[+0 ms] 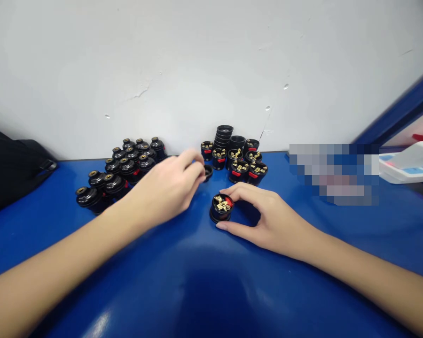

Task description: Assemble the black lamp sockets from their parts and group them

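Right hand [268, 218] rests on the blue bench [197, 281], thumb and forefinger clamped on a black socket base [221, 208] with brass contacts and a red tab showing on top. The base stands upright on the bench, centre of the view, just near of the far piles. Left hand [169, 188] hovers just left and far of it, fingers [197, 171] pinched together on a small black ring [208, 172]; motion blur there, so the grip looks closed on the ring but the contact is not sharp. Ring sits just beside the right-hand pile, apart from the held base.

Far left: cluster of finished black caps [120, 176] with brass centres, packed touching each other. Far centre-right: group of open bases [239, 164] with brass and red parts, and behind them a stack of black rings [223, 136] against the white wall [197, 61]. Black bag [10, 164] at the left edge. White tray [412, 162] far right. A blurred-out patch sits right of the piles.
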Demonstrator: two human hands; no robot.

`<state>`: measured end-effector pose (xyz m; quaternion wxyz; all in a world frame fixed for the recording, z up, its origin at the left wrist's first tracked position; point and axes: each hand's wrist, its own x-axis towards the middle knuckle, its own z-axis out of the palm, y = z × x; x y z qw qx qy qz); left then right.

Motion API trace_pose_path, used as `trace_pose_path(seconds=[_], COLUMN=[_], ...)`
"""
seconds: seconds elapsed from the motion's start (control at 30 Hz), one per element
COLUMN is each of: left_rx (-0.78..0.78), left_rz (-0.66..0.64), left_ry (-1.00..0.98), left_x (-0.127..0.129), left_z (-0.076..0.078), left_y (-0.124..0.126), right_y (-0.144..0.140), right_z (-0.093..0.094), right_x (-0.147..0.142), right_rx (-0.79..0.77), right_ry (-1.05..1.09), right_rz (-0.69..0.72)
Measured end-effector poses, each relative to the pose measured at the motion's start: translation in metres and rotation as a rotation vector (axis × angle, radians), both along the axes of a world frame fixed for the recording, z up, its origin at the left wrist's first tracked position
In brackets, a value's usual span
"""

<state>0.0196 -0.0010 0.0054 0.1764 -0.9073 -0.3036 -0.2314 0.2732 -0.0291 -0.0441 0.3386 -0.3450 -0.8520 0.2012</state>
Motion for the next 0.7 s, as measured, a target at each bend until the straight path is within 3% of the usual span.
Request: trace_pose_path(seconds=[0.13, 0.27, 0.53, 0.7], left_rx=[-0.135, -0.277, -0.436, -0.550], left_rz=[0.032, 0.038, 0.027, -0.041], left_ry=[-0.025, -0.189, -0.440, -0.470], left_x=[-0.004, -0.006, -0.004, -0.004], left_z=[-0.024, -0.040, -0.044, -0.045], left_y=[-0.021, -0.025, -0.023, -0.023], right_y=[0.000, 0.000, -0.001, 0.000], right_z=[0.002, 0.005, 0.002, -0.001], right_x=[0.000, 0.000, -0.001, 0.000], right_rx=[-0.043, -0.070, -0.107, -0.085], right_ry=[-0.009, -0.012, 0.068, 0.143], right_rz=[-0.020, -0.004, 0.008, -0.018])
